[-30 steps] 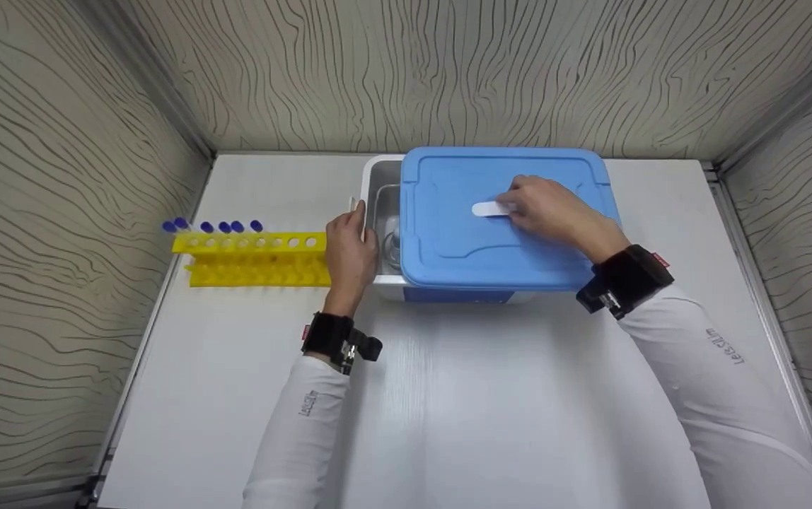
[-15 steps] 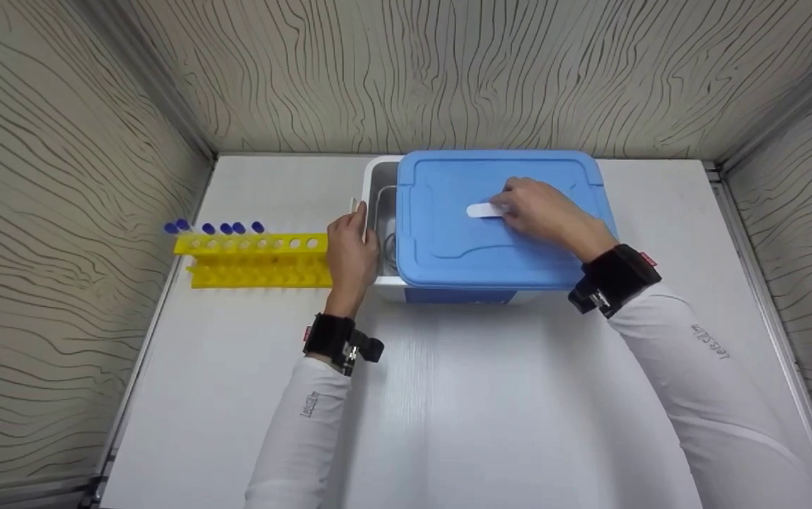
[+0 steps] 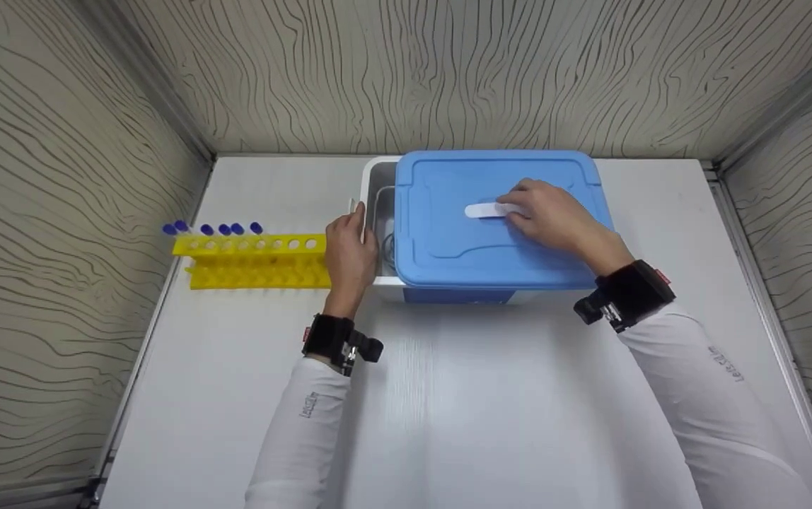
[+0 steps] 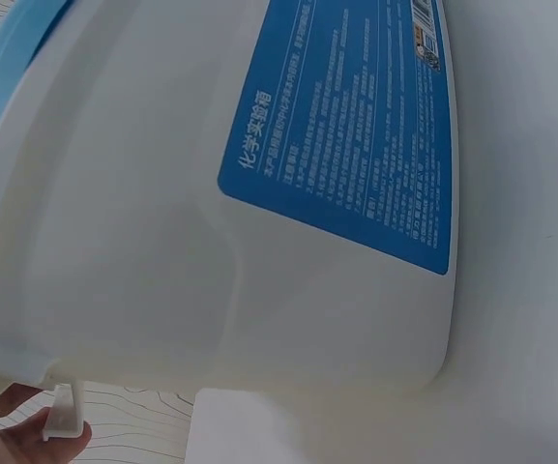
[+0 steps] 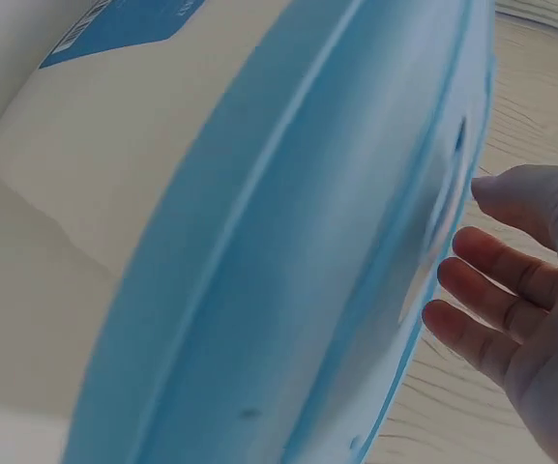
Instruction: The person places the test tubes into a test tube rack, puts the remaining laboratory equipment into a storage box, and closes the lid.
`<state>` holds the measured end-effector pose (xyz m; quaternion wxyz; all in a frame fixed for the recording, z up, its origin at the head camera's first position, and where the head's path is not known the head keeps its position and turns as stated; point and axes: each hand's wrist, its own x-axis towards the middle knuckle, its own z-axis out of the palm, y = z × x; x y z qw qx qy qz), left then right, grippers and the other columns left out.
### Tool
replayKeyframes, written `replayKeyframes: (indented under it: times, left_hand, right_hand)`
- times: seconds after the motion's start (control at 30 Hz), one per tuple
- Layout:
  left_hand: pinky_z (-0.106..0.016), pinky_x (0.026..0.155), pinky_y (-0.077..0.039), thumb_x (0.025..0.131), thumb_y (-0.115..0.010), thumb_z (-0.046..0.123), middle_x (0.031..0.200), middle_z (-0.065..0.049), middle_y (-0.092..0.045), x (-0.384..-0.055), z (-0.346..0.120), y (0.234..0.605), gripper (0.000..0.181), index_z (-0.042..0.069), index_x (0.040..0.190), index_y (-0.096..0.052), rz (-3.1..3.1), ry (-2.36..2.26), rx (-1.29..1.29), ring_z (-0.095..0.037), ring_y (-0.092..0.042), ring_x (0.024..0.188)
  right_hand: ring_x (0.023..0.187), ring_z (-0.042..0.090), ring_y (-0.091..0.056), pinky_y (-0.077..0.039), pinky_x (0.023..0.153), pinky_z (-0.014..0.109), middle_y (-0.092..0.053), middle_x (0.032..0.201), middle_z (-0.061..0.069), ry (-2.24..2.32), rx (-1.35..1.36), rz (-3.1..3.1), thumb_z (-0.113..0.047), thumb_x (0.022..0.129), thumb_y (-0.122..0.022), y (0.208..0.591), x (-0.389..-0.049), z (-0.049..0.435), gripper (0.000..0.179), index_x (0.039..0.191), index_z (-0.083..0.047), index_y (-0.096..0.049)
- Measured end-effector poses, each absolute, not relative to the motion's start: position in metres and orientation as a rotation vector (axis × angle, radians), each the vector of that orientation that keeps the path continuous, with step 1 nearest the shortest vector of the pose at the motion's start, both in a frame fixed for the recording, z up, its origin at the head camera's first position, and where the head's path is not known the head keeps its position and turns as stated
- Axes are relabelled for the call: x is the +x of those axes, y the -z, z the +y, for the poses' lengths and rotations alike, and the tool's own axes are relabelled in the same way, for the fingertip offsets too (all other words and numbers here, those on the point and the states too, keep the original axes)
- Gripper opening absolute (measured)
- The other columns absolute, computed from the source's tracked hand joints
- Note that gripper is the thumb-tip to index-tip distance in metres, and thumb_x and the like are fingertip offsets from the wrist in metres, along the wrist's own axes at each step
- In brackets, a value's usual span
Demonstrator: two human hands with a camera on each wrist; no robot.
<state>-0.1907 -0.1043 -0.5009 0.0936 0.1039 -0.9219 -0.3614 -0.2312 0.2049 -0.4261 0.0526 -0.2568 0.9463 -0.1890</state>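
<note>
A white storage box [image 3: 390, 291] stands at the back of the table, its left end uncovered. Its blue lid [image 3: 441, 240] lies over the rest, shifted right. At the left end my left hand [image 3: 351, 256] grips the box's edge beside a raised white latch [image 4: 64, 414]; some of its fingers are hidden behind the box in the left wrist view. My right hand [image 3: 554, 218] is over the lid at the white handle [image 3: 482, 211]. In the right wrist view its fingers [image 5: 491, 290] are spread loosely beside the handle, pinching nothing.
Left of the box stands a yellow test-tube rack [image 3: 254, 244] holding several blue-capped tubes [image 3: 225, 230]. Clear glassware [image 3: 389, 249] shows partly through the box's uncovered end. A patterned wall [image 3: 406, 78] rises close behind the box.
The lid has slid slightly left over the box, narrowing the uncovered end. My right hand has since eased right along the handle and loosened from it. My left hand keeps its place.
</note>
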Motion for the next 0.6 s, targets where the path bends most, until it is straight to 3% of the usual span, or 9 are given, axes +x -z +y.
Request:
replayKeyframes:
  times: [0.2, 0.43, 0.47, 0.6]
  left_hand:
    - [-0.042, 0.112, -0.045, 0.098, -0.057, 0.017, 0.135, -0.013, -0.061, -0.191, -0.104, 0.499, 0.049, 0.018, 0.147, -0.049, -2.75, 1.067, 0.32, -0.03, -0.052, 0.129]
    - [-0.041, 0.114, -0.043, 0.099, -0.057, 0.017, 0.135, -0.013, -0.06, -0.191, -0.104, 0.5, 0.05, 0.018, 0.148, -0.047, -2.753, 1.085, 0.32, -0.029, -0.051, 0.129]
    - [-0.041, 0.114, -0.043, 0.099, -0.057, 0.017, 0.135, -0.013, -0.06, -0.191, -0.104, 0.5, 0.05, 0.018, 0.148, -0.047, -2.751, 1.091, 0.321, -0.029, -0.051, 0.129]
    - [-0.041, 0.115, -0.043, 0.099, -0.057, 0.016, 0.136, -0.013, -0.059, -0.19, -0.104, 0.5, 0.051, 0.019, 0.149, -0.047, -2.753, 1.11, 0.324, -0.029, -0.051, 0.129]
  right_hand:
    - [0.124, 0.04, -0.055, -0.042, 0.107, 0.057, -0.062, 0.129, 0.02, 0.755, -0.661, 2.916, -0.017, 0.098, -0.057, 0.421, -0.219, 0.228, 0.036, 0.132, -0.005, -0.063]
    - [0.114, 0.039, -0.061, -0.051, 0.094, 0.054, -0.063, 0.126, 0.02, 1.016, -0.547, 2.983, -0.012, 0.097, -0.059, 0.423, -0.206, 0.256, 0.034, 0.131, -0.004, -0.064]
    - [0.113, 0.037, -0.061, -0.052, 0.094, 0.052, -0.064, 0.125, 0.019, 1.057, -0.528, 3.0, -0.012, 0.097, -0.059, 0.425, -0.204, 0.26, 0.034, 0.13, -0.004, -0.064]
    - [0.112, 0.023, -0.062, -0.051, 0.091, 0.019, -0.065, 0.123, 0.018, 1.244, -0.41, 3.071, -0.012, 0.098, -0.058, 0.435, -0.199, 0.273, 0.034, 0.13, -0.003, -0.064]
